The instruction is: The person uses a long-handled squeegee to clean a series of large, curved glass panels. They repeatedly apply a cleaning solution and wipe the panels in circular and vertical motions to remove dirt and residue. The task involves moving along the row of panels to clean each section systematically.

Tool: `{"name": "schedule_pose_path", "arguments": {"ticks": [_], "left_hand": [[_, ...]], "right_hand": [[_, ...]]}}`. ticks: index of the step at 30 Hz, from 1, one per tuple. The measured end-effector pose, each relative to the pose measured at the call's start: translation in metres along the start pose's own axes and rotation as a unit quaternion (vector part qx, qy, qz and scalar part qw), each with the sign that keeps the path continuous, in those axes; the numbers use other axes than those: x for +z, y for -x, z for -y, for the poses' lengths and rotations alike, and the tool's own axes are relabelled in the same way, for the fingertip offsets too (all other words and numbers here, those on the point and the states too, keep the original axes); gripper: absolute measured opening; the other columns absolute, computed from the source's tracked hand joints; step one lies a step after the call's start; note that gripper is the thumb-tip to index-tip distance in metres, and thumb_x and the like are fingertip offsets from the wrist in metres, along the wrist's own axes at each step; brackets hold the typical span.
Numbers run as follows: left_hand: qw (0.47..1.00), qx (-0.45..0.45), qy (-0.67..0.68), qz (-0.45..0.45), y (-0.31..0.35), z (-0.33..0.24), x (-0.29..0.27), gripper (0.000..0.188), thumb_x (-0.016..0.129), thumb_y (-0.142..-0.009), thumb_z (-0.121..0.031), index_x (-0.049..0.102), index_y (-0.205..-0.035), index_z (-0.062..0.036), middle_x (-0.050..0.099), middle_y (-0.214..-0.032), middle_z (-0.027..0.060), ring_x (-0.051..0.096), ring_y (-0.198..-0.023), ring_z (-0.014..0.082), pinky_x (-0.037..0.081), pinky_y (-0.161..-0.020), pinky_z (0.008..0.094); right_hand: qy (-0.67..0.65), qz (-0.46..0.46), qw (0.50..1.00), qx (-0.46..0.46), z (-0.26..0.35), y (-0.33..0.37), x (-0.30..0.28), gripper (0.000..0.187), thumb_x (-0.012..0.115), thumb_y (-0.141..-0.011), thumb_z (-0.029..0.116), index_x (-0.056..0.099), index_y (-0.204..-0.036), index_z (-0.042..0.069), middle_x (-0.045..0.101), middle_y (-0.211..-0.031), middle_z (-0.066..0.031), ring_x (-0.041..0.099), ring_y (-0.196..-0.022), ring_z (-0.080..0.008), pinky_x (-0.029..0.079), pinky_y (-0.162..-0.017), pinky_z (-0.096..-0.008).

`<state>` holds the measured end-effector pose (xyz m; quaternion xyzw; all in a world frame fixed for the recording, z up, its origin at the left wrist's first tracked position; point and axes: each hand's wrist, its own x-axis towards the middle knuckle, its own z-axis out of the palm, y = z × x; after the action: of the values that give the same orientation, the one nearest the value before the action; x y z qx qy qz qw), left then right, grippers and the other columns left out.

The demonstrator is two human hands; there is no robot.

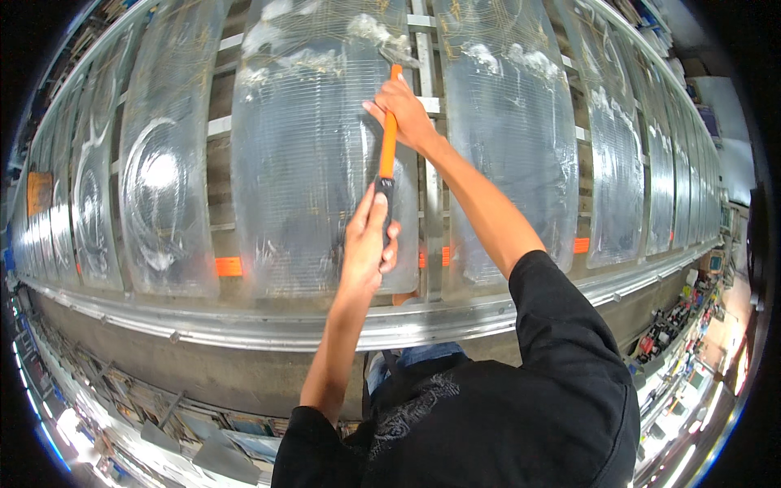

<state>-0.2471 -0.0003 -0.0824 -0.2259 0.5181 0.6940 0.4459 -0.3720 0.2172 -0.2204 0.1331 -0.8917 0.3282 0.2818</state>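
Right grip (401, 110) far forward on orange handle (389, 152)

I held a black-gripped orange tool (389, 150) over a translucent panel (301, 187), left hand (370, 238) near, right hand (404, 112) far

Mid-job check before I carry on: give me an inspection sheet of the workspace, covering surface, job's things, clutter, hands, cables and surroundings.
Surface: row of translucent ribbed panels on a metal frame; whitish residue on several.
Job's things: long-handled tool, orange shaft and black grip; its far end is at a whitish patch, contact unclear.
Clutter: orange tags near the panels' near ends; mixed small items at lower right, too small to identify.
Hands: left hand closed on the black grip; right hand around the orange shaft.
Cables: nothing seen.
Surroundings: greyish floor along the near rail.
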Motion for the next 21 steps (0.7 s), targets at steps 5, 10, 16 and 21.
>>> {"name": "schedule_pose_path", "arguments": {"ticks": [5,10,16,21], "left_hand": [[0.999,0.005,0.003,-0.041,0.102,0.138,-0.073,0.065,0.051,-0.11,-0.043,0.028,-0.165,-0.0167,0.049,-0.066,-0.0008,0.038,-0.04,0.006,0.028,-0.033,0.0235],[0.999,-0.014,0.035,-0.037,0.244,0.262,-0.134,0.056,0.046,-0.113,-0.033,0.031,-0.165,-0.0203,0.047,-0.068,0.0001,0.037,-0.043,0.0058,0.029,-0.036,0.023],[0.994,0.061,0.075,-0.052,0.279,0.34,-0.118,0.056,0.044,-0.113,-0.028,0.027,-0.166,-0.0195,0.05,-0.071,0.0027,0.04,-0.045,0.0079,0.035,-0.042,0.023],[0.992,0.104,0.07,-0.032,0.27,0.379,-0.088,0.057,0.043,-0.113,-0.026,0.024,-0.167,-0.0178,0.052,-0.071,0.0032,0.044,-0.048,0.0083,0.038,-0.044,0.0251]], "right_hand": [[-0.072,0.025,0.996,0.037,0.145,0.097,0.012,0.04,0.078,-0.089,0.016,0.043,-0.072,0.007,0.04,-0.079,-0.0125,0.044,-0.077,-0.0349,0.039,-0.075,-0.0464],[-0.112,0.15,0.977,0.1,0.303,0.221,0.001,0.032,0.078,-0.09,0.021,0.052,-0.082,0.005,0.059,-0.108,-0.0148,0.055,-0.13,-0.0395,0.032,-0.119,-0.0635],[-0.141,0.158,0.97,0.12,0.368,0.266,-0.02,0.026,0.08,-0.088,0.015,0.057,-0.09,0.004,0.061,-0.13,-0.0177,0.048,-0.142,-0.0423,0.035,-0.12,-0.061],[-0.111,0.218,0.969,0.035,0.357,0.293,-0.048,0.027,0.081,-0.088,0.017,0.057,-0.088,0.004,0.063,-0.125,-0.0174,0.05,-0.139,-0.0415,0.037,-0.118,-0.0606]]}}
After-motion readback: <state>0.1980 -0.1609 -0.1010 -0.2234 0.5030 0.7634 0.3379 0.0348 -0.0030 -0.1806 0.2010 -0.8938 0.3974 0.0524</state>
